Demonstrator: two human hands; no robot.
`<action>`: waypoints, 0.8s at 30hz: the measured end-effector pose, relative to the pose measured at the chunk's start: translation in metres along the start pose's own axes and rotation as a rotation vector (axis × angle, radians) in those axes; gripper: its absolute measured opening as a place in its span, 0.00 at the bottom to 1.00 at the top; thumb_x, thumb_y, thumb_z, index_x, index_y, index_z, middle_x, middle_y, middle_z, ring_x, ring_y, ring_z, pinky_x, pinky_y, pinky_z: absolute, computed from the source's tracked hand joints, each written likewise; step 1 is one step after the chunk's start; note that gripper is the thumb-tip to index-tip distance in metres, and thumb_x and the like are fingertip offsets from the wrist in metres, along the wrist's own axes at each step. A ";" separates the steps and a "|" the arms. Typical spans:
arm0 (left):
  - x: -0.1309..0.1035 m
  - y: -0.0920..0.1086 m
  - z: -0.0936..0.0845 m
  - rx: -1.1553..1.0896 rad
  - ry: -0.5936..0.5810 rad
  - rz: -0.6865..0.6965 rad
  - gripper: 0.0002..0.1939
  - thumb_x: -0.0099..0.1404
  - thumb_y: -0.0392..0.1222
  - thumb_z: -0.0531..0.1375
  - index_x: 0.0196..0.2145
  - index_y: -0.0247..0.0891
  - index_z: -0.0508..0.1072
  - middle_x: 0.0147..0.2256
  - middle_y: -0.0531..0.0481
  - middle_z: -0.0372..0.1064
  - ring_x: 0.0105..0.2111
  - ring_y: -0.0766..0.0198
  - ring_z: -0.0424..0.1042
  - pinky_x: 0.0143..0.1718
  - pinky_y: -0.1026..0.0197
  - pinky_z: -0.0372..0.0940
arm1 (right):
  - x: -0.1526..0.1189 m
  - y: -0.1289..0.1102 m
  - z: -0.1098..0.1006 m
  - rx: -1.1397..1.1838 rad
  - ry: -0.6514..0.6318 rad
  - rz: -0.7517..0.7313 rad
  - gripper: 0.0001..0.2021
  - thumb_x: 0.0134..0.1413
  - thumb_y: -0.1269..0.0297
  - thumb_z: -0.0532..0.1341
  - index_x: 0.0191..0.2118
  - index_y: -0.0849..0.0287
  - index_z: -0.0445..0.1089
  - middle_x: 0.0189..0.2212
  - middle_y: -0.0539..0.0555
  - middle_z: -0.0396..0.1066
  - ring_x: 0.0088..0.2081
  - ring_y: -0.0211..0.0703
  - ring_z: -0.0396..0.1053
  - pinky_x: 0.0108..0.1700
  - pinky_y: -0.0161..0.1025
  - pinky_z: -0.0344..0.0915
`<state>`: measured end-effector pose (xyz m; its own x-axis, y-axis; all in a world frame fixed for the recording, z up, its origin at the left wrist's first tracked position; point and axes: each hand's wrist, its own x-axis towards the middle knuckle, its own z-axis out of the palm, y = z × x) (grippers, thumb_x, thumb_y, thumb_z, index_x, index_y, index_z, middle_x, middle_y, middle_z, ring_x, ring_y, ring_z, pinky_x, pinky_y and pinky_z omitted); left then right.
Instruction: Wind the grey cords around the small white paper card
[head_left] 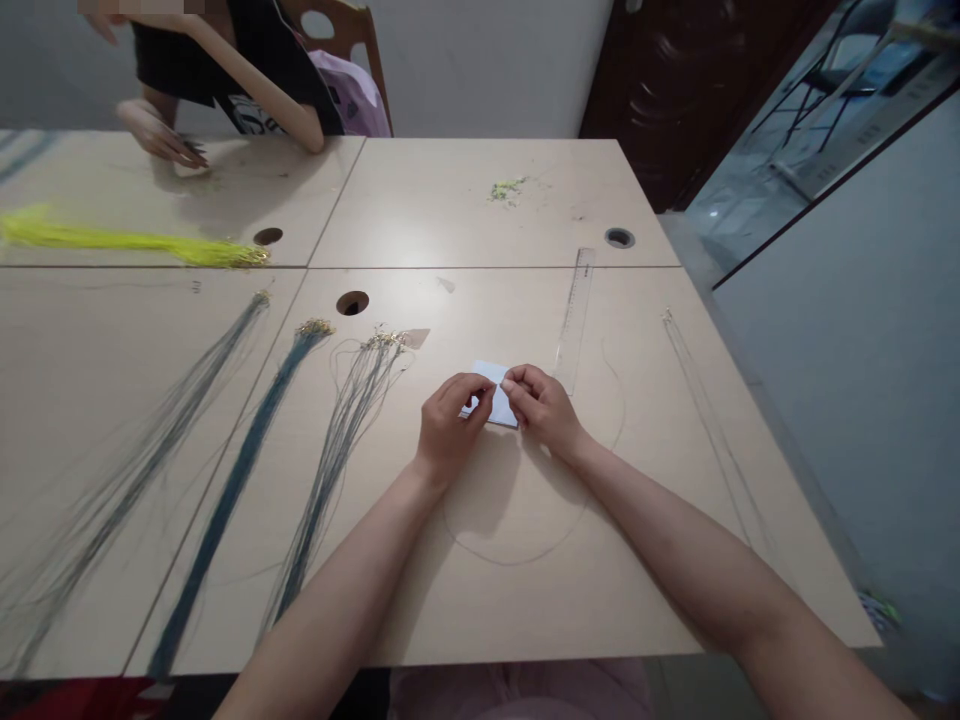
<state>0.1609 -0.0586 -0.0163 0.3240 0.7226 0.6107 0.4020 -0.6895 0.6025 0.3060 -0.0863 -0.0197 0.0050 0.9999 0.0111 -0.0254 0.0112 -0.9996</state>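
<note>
Near the middle of the wooden table (480,620), my left hand (456,418) and my right hand (541,405) meet over a small white-blue card or pad (491,372). Both hands have thumb and forefinger pinched together, with the fingertips nearly touching. What they pinch is too small to make out. A thin grey cord (517,563) curves in a loop on the table below and around my hands. Just behind my right hand lies a clear ruler (576,310).
Left of my hands lie grey cord bundles (337,460) (176,425), a dark blue bundle (247,470) and a yellow one (142,242). Two thin cords (705,425) lie at right. Green scraps (506,189) sit farther back. Another person (240,70) is seated across, back left.
</note>
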 end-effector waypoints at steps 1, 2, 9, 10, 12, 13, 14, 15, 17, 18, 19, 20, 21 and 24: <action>0.000 0.000 0.000 0.002 -0.001 0.002 0.04 0.58 0.30 0.56 0.31 0.37 0.68 0.26 0.53 0.67 0.25 0.71 0.62 0.28 0.67 0.61 | 0.000 0.000 0.000 0.001 -0.001 -0.001 0.10 0.52 0.56 0.56 0.31 0.59 0.61 0.13 0.42 0.55 0.15 0.31 0.52 0.20 0.31 0.52; 0.000 0.000 0.000 0.004 -0.001 0.002 0.04 0.58 0.30 0.56 0.31 0.37 0.68 0.26 0.53 0.67 0.25 0.72 0.62 0.28 0.67 0.61 | 0.000 0.000 0.000 0.001 -0.002 -0.001 0.10 0.52 0.56 0.56 0.31 0.59 0.61 0.13 0.42 0.54 0.15 0.31 0.52 0.20 0.31 0.52; -0.001 -0.003 0.001 0.006 -0.009 0.004 0.04 0.58 0.31 0.56 0.31 0.37 0.67 0.26 0.53 0.67 0.25 0.71 0.62 0.28 0.67 0.62 | 0.000 -0.001 -0.001 -0.022 -0.013 0.012 0.10 0.52 0.56 0.56 0.30 0.59 0.61 0.12 0.42 0.54 0.15 0.31 0.52 0.19 0.31 0.51; -0.001 -0.003 0.001 0.009 -0.011 0.003 0.04 0.58 0.31 0.56 0.31 0.37 0.67 0.26 0.53 0.67 0.25 0.71 0.62 0.29 0.67 0.62 | 0.000 -0.001 -0.001 -0.020 -0.015 0.013 0.10 0.52 0.56 0.56 0.30 0.59 0.61 0.12 0.42 0.54 0.15 0.31 0.52 0.19 0.31 0.51; -0.001 -0.003 0.001 0.017 -0.013 0.002 0.04 0.57 0.31 0.56 0.31 0.37 0.67 0.26 0.53 0.67 0.25 0.71 0.62 0.29 0.67 0.61 | 0.000 -0.001 -0.001 -0.012 -0.021 0.013 0.10 0.52 0.56 0.56 0.30 0.59 0.61 0.12 0.42 0.54 0.14 0.31 0.52 0.19 0.31 0.51; -0.001 -0.003 0.001 0.019 -0.014 0.001 0.05 0.57 0.30 0.56 0.31 0.37 0.67 0.26 0.53 0.67 0.25 0.71 0.62 0.29 0.67 0.61 | 0.000 -0.001 -0.001 -0.007 -0.023 0.011 0.10 0.53 0.57 0.56 0.30 0.58 0.61 0.12 0.42 0.54 0.14 0.31 0.52 0.19 0.31 0.51; -0.001 -0.003 0.001 0.020 -0.015 -0.001 0.05 0.57 0.30 0.56 0.31 0.37 0.67 0.26 0.53 0.67 0.25 0.72 0.62 0.29 0.67 0.61 | 0.000 0.000 -0.001 -0.002 -0.025 0.010 0.10 0.53 0.57 0.56 0.30 0.58 0.61 0.12 0.42 0.54 0.14 0.31 0.51 0.19 0.31 0.50; -0.001 -0.003 0.001 0.018 -0.019 -0.003 0.05 0.57 0.30 0.56 0.31 0.37 0.67 0.26 0.53 0.67 0.25 0.72 0.62 0.29 0.67 0.61 | 0.000 0.000 -0.001 0.001 -0.025 0.010 0.10 0.53 0.57 0.56 0.30 0.58 0.61 0.12 0.42 0.54 0.14 0.31 0.51 0.19 0.31 0.50; -0.001 -0.003 0.001 0.012 -0.028 -0.008 0.04 0.58 0.30 0.56 0.31 0.37 0.67 0.26 0.53 0.67 0.25 0.71 0.62 0.29 0.67 0.61 | 0.000 -0.001 -0.001 0.001 -0.022 0.011 0.10 0.53 0.57 0.56 0.30 0.59 0.61 0.12 0.42 0.54 0.14 0.31 0.51 0.19 0.31 0.50; -0.001 -0.003 0.001 0.009 -0.032 -0.011 0.04 0.58 0.31 0.56 0.31 0.37 0.67 0.26 0.53 0.67 0.25 0.71 0.62 0.29 0.67 0.62 | 0.000 -0.001 -0.001 -0.002 -0.018 0.013 0.10 0.53 0.57 0.56 0.30 0.59 0.61 0.12 0.42 0.54 0.14 0.31 0.51 0.19 0.31 0.50; -0.001 -0.002 0.001 0.007 -0.037 -0.012 0.04 0.58 0.31 0.55 0.31 0.37 0.67 0.26 0.53 0.67 0.25 0.71 0.63 0.29 0.67 0.62 | 0.000 -0.001 -0.001 -0.005 -0.016 0.016 0.10 0.53 0.57 0.56 0.30 0.59 0.61 0.12 0.42 0.53 0.15 0.31 0.51 0.19 0.31 0.50; 0.000 -0.002 0.001 0.005 -0.040 -0.014 0.04 0.58 0.31 0.55 0.31 0.37 0.67 0.26 0.53 0.67 0.25 0.71 0.63 0.29 0.66 0.62 | 0.000 -0.002 -0.001 -0.007 -0.012 0.019 0.10 0.53 0.56 0.56 0.30 0.59 0.61 0.12 0.42 0.53 0.15 0.31 0.51 0.19 0.31 0.50; 0.000 -0.002 0.000 0.003 -0.042 -0.015 0.04 0.59 0.31 0.55 0.32 0.37 0.67 0.26 0.53 0.67 0.25 0.71 0.64 0.30 0.66 0.62 | 0.000 -0.002 -0.001 -0.008 -0.010 0.020 0.10 0.52 0.56 0.56 0.30 0.59 0.61 0.12 0.42 0.53 0.15 0.31 0.51 0.19 0.31 0.50; 0.000 -0.002 0.000 -0.006 -0.042 -0.019 0.04 0.59 0.31 0.55 0.32 0.37 0.67 0.26 0.53 0.67 0.25 0.71 0.64 0.30 0.66 0.62 | 0.000 -0.002 -0.001 -0.008 -0.012 0.018 0.10 0.52 0.56 0.56 0.30 0.59 0.61 0.12 0.42 0.53 0.15 0.31 0.51 0.19 0.31 0.50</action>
<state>0.1604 -0.0574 -0.0173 0.3522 0.7367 0.5772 0.4035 -0.6760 0.6166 0.3067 -0.0863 -0.0179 -0.0076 0.9999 -0.0069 -0.0171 -0.0070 -0.9998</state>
